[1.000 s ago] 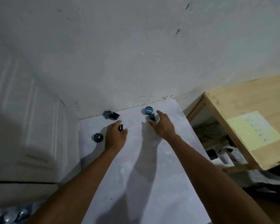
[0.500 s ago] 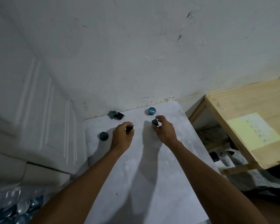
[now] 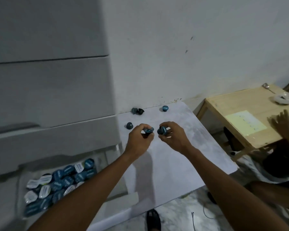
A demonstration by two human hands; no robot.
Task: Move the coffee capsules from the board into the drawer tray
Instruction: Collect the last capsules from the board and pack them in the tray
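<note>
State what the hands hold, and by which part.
One coffee capsule each: left hand pinches the left capsule by its body below the rim; right hand pinches the right capsule by its sides.

No text can be read. White lettering is printed on the blue lids of the capsules (image 3: 63, 177) in the drawer tray (image 3: 105, 157) and on the lone capsule (image 3: 165, 108) at the far edge of the board (image 3: 173, 164), but it is too blurred. Faint lines on the yellow sheet (image 3: 245, 122) on the wooden bench (image 3: 232, 104) are likewise illegible.
</note>
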